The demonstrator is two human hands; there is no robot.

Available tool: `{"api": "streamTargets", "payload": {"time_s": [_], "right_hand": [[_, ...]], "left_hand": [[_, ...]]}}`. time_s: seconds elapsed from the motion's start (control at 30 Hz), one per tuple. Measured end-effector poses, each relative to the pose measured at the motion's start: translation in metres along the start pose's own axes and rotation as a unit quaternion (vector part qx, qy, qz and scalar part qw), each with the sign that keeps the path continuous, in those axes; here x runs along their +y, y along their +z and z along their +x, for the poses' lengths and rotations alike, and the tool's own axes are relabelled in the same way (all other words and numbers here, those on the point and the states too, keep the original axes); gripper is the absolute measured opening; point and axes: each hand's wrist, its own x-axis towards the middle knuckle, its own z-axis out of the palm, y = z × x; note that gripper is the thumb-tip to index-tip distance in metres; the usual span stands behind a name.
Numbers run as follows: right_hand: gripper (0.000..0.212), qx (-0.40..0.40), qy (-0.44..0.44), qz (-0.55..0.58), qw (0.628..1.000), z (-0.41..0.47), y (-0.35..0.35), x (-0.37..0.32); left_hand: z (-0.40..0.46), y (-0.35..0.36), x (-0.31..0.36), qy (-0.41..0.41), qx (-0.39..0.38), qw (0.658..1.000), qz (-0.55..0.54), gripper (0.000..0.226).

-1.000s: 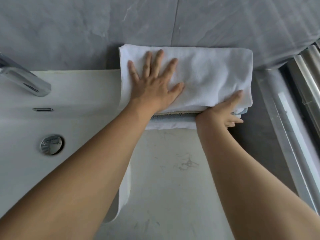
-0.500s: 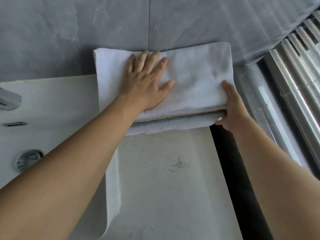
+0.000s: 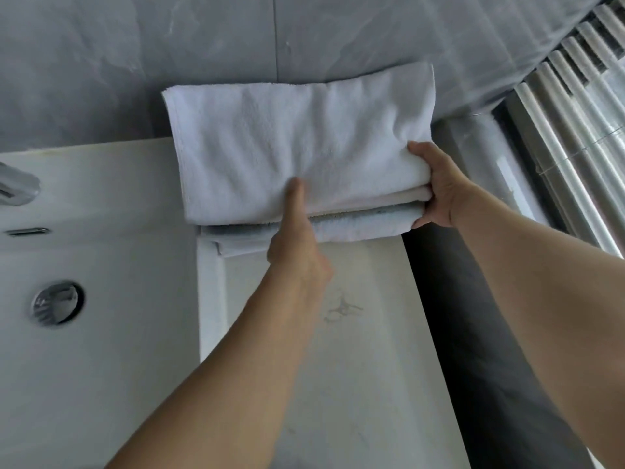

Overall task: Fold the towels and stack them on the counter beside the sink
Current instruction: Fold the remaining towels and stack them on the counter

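A stack of folded terry towels sits at the far end of the pale stone bench (image 3: 338,350), pushed up against the grey marbled wall (image 3: 135,62) and just right of the white ceramic sink (image 3: 101,333). The top one is a folded white terry towel (image 3: 304,147), whose left part overhangs the far rim of the sink; under it, at the near edge, a thin cream folded layer (image 3: 389,197) shows, and below that a pale blue-grey folded towel (image 3: 365,225) lies on the bench. The left hand (image 3: 296,242) is at the near edge of the stack, its thumb laid flat on top of the white towel and the other fingers hidden at the stack's near face, so whether they tuck between the layers cannot be told; it looks like a pinch on the upper towel's edge. The right hand (image 3: 436,191) clasps the right end of the stack, thumb on the top of the white towel and fingers curled in at the pale blue-grey towel's end. In the sink a round chrome drain plug (image 3: 57,302) and a slotted overflow (image 3: 27,231) show, with a chrome tap (image 3: 17,187) at the far left. To the right of the bench runs a dark gap (image 3: 473,333), and beyond it a ribbed metal frame (image 3: 558,130)
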Motion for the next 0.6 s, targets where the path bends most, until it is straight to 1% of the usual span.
{"api": "streamTargets", "payload": {"time_s": [0.03,0.07,0.13,0.2,0.27,0.3,0.37,0.43,0.47,0.5,0.53,0.57,0.6], "right_hand": [[0.053,-0.003,-0.008,0.001,1.0,0.0,0.002,0.001],[0.046,-0.006,-0.013,0.004,1.0,-0.001,0.003,0.003],[0.041,-0.011,-0.022,0.009,1.0,0.0,0.005,0.006],[0.039,-0.009,-0.028,0.015,0.999,-0.002,0.007,0.007],[0.038,0.0,-0.039,0.033,0.999,-0.004,0.01,0.009],[0.041,0.01,-0.05,0.049,0.997,-0.005,0.012,0.012],[0.057,0.051,-0.098,0.105,0.988,-0.005,0.022,0.022],[0.083,0.138,-0.137,0.219,0.956,-0.007,0.039,0.031],[0.096,0.185,-0.124,0.285,0.932,-0.012,0.049,0.033],[0.106,0.226,-0.094,0.339,0.908,-0.014,0.06,0.033],[0.113,0.254,-0.053,0.371,0.892,-0.017,0.071,0.031],[0.118,0.265,-0.009,0.38,0.886,-0.019,0.081,0.031],[0.121,0.263,0.023,0.373,0.889,-0.022,0.091,0.031]], "left_hand": [[0.005,-0.004,0.001,0.007,-0.011,1.0,-0.015,0.084],[0.007,-0.005,0.001,0.014,-0.024,0.998,-0.047,0.092],[0.017,-0.001,0.004,0.035,-0.046,0.989,-0.136,0.111],[0.022,0.007,0.006,0.048,-0.041,0.979,-0.194,0.114],[0.026,0.013,0.005,0.051,-0.025,0.973,-0.223,0.111],[0.025,0.014,0.004,0.051,-0.021,0.971,-0.232,0.111],[0.022,0.013,0.003,0.057,-0.015,0.969,-0.241,0.113],[0.023,0.007,0.008,0.074,-0.012,0.966,-0.249,0.117],[0.028,0.003,0.012,0.085,-0.002,0.962,-0.259,0.117],[0.035,0.0,0.016,0.094,0.008,0.956,-0.276,0.117],[0.039,-0.002,0.019,0.098,0.014,0.953,-0.286,0.12],[0.041,-0.002,0.02,0.096,0.015,0.952,-0.289,0.125],[0.044,-0.001,0.022,0.092,0.016,0.952,-0.29,0.129]]}}
